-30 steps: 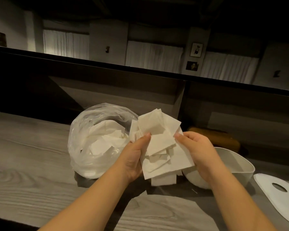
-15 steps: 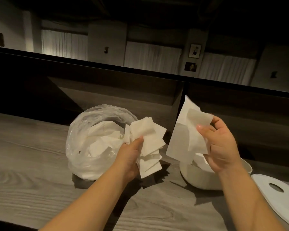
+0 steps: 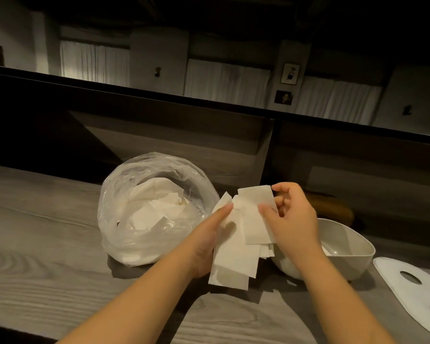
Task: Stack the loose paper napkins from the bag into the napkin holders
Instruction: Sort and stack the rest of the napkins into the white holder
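My left hand point(image 3: 209, 244) clamps the napkins point(image 3: 236, 254), right hand point(image 3: 293, 219) pinches the top one point(image 3: 257, 214): light, floppy, so grip w/ flat fingers mid-stack.

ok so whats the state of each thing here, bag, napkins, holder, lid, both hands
plastic bag: open at the top, loose napkins still inside
napkin bundle: uneven, fanned, held above the table
top napkin: flat on the bundle, pinched at its right edge
left hand: grips the bundle from the left
right hand: pinches the top napkin
white holder: open, mostly unfilled
white lid: off, lying flat on the table
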A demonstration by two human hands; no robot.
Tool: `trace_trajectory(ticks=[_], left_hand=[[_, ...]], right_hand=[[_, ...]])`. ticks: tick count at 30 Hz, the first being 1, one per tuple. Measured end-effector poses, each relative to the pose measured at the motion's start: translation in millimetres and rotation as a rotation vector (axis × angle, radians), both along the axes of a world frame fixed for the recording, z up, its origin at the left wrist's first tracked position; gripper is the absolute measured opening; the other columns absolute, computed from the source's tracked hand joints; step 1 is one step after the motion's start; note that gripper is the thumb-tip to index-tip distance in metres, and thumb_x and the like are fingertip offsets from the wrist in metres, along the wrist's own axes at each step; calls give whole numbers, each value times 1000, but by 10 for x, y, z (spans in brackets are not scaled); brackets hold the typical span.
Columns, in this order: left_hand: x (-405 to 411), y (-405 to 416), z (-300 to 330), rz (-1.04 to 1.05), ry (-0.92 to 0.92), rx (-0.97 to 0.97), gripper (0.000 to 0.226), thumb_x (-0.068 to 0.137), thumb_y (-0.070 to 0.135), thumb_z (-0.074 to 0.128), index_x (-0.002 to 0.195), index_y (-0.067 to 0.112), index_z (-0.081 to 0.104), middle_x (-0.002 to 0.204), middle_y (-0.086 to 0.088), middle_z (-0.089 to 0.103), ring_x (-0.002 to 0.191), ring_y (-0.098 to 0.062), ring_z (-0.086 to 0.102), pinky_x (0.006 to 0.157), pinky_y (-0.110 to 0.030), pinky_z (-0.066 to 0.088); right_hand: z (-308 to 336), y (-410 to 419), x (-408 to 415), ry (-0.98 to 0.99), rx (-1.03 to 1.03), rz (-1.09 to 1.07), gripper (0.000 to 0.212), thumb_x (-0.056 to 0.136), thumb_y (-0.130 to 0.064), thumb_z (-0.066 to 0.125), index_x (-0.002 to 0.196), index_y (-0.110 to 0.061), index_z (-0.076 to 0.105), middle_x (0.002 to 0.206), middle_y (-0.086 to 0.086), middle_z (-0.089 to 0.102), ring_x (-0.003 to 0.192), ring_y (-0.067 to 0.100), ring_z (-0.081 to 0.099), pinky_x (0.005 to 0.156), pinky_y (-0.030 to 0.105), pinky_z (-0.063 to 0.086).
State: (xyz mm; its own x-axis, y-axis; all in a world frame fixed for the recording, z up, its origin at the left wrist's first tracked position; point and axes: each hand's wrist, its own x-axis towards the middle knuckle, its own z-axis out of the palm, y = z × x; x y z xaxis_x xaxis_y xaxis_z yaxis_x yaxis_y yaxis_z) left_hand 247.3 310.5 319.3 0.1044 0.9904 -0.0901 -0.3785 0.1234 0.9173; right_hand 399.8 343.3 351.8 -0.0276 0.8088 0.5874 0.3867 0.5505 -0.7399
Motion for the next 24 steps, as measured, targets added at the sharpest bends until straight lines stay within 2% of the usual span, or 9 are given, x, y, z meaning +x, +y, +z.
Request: trace_trajectory(ticks=[4,6,8,10,12,15,17,20,24], left_hand=[[11,24,-70,50,145,65,29,93,29,64,120,23,54,102,-6,72,91,-24,71,72,-36,55],[4,27,-69,86,106,62,28,94,29,63,120,22,53,104,-7,72,91,-25,71,68,-36,56],[-7,30,-57,105,37,46,29,95,30,62,121,21,53,107,-10,70,94,-28,70,69,-39,55],[-10,41,-56,121,-22,35,31,96,33,59,124,21,53,111,-11,70,99,-31,68,74,-43,55],[-7,52,-44,132,-100,16,33,96,44,55,122,24,55,109,-12,71,99,-32,69,78,-45,55],[-7,45,-11,90,-134,2,39,90,59,52,112,27,57,104,-14,74,94,-32,71,79,-44,57],[3,29,-22,55,-49,46,31,90,51,58,109,26,58,101,-11,74,90,-28,72,74,-38,58],[12,32,-54,66,45,85,26,93,25,64,117,22,56,103,-10,72,93,-26,71,71,-35,57],[6,37,-43,71,111,118,25,94,14,63,111,29,53,112,-5,66,101,-22,65,73,-31,54]], right_hand=[[12,6,61,-72,72,-43,16,92,-20,66,81,-24,55,78,-7,60,73,8,58,56,14,40],[70,27,125,33,21,-32,12,92,-20,66,84,-21,57,84,-4,62,79,9,61,57,15,45],[160,4,175,269,-137,140,6,92,-20,65,94,-21,60,93,-4,66,87,15,67,60,19,54],[187,-48,157,346,-290,299,8,91,-20,65,99,-21,62,91,-6,71,86,15,71,62,25,58],[105,-68,55,184,-323,274,5,90,-19,67,94,-16,64,89,-1,71,82,17,71,63,30,59],[-72,-33,-104,-48,-231,61,15,87,-22,72,79,-16,61,84,1,63,80,18,62,69,32,55],[-128,-5,-138,-102,-161,14,18,85,-24,74,76,-17,60,83,0,57,77,15,56,67,27,47],[-133,11,-126,-193,-72,-13,21,84,-26,75,75,-23,57,90,-7,52,81,10,51,67,17,40],[-53,36,-36,-354,69,-60,21,85,-30,74,100,-32,61,108,-12,48,102,6,43,79,12,35]])
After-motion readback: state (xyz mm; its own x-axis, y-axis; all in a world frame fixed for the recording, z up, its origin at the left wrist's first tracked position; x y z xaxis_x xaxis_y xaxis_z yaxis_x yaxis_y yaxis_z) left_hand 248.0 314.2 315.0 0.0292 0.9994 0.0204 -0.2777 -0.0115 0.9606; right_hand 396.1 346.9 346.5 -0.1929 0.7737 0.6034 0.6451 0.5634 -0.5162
